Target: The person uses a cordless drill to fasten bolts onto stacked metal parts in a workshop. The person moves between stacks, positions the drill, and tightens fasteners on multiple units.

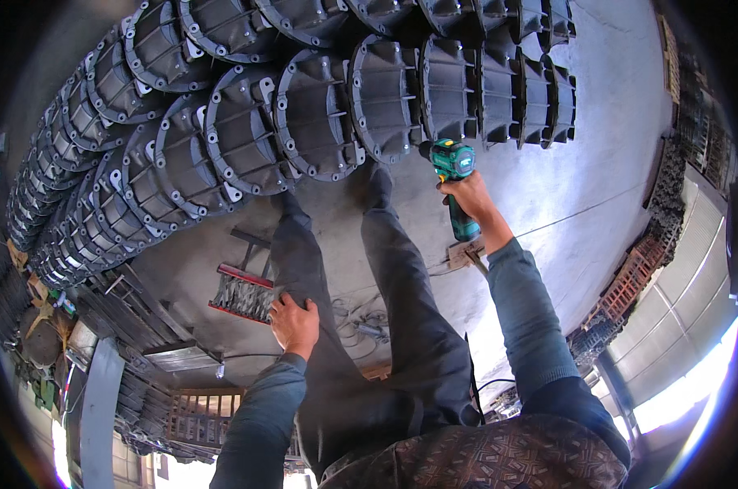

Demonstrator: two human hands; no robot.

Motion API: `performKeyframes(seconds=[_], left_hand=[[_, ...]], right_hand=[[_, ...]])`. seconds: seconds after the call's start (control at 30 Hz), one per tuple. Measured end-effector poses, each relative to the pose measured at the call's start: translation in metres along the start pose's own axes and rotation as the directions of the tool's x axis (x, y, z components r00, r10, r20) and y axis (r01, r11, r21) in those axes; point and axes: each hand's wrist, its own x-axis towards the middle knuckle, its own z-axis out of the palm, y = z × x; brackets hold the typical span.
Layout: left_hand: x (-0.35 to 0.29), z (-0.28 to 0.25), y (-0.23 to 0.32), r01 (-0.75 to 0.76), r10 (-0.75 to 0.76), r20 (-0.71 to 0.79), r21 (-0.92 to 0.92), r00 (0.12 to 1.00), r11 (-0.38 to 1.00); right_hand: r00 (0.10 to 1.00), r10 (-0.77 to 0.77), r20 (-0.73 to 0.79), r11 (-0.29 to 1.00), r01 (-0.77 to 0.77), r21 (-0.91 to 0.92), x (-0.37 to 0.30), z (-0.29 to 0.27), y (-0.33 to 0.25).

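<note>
Gripping the handle of a green cordless drill (454,175), the right hand (467,196) is clenched around it and holds the tool out at far centre-right, nose pointing toward the castings. The drill's nose sits just at the edge of a row of dark grey flanged metal housings (320,114), which stand on edge in overlapping rows across the far side of the concrete floor (605,147) and curve away to the left. The left hand (294,324) lies flat and released, palm down, on the person's left thigh (304,269). A red-framed rack (242,293) lies on the floor just left of that hand. Stacked crates (630,281) line the right edge.
</note>
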Motion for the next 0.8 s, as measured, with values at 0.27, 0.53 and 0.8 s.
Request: performKeyframes(seconds=[0.27, 0.53, 0.8], left_hand=[[0.002, -0.004, 0.006, 0.037, -0.037, 0.022, -0.032, 0.999, 0.999], [0.003, -0.002, 0.009, 0.05, -0.051, -0.003, -0.047, 0.999, 0.998], [0.004, -0.008, 0.009, 0.085, -0.082, 0.054, -0.067, 0.995, 0.994]], right_hand=[[0.98, -0.151, -0.126, 0.965, 0.174, 0.198, 0.095, -0.007, -0.105], [0.989, -0.101, -0.104, 0.981, 0.117, 0.156, 0.142, -0.004, -0.135], [0.996, -0.015, -0.087, 0.976, 0.033, 0.217, 0.153, -0.004, -0.142]])
